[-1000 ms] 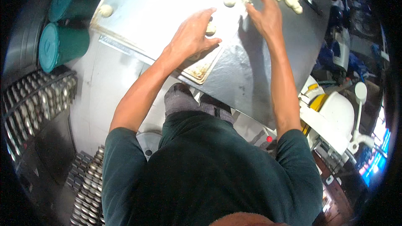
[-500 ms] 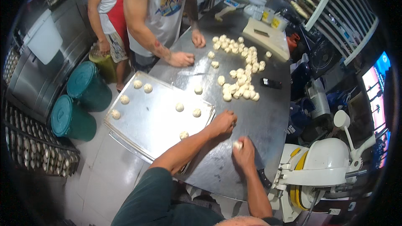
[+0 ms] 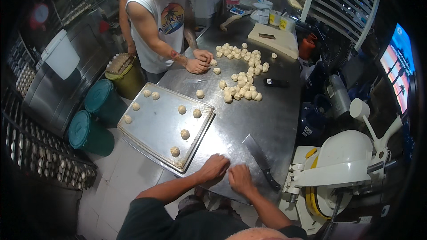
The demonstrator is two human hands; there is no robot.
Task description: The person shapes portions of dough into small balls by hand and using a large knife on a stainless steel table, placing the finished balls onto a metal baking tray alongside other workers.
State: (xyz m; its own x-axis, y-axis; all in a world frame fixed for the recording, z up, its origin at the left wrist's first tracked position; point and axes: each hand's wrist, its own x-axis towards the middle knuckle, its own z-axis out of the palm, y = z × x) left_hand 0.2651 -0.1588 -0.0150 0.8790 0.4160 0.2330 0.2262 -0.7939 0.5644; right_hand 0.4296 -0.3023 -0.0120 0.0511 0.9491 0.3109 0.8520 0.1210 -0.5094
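My left hand [image 3: 215,166] and my right hand [image 3: 240,177] are curled low over the near part of the steel table [image 3: 249,120], a short gap between them. I cannot make out what either holds. Just left and above them lies a metal baking tray [image 3: 160,131] carrying several spaced dough balls [image 3: 184,134]. A large knife [image 3: 262,162] lies right of my hands, blade toward the middle. A loose pile of dough balls [image 3: 242,84] spreads across the far half of the table, beside a small black device [image 3: 275,82].
A co-worker [image 3: 155,40] handles dough across the table, another person [image 3: 126,26] behind. A cutting board [image 3: 271,44] is at the back. Lidded bins [image 3: 91,131] and loaded racks [image 3: 49,160] stand left; a white machine [image 3: 338,169] and a lit screen [image 3: 396,69] are right.
The view has tilted up, showing the co-workers. My hands went from open over the tray to curled on the near tabletop and closer together. The dough ball seen in my right hand no longer shows.
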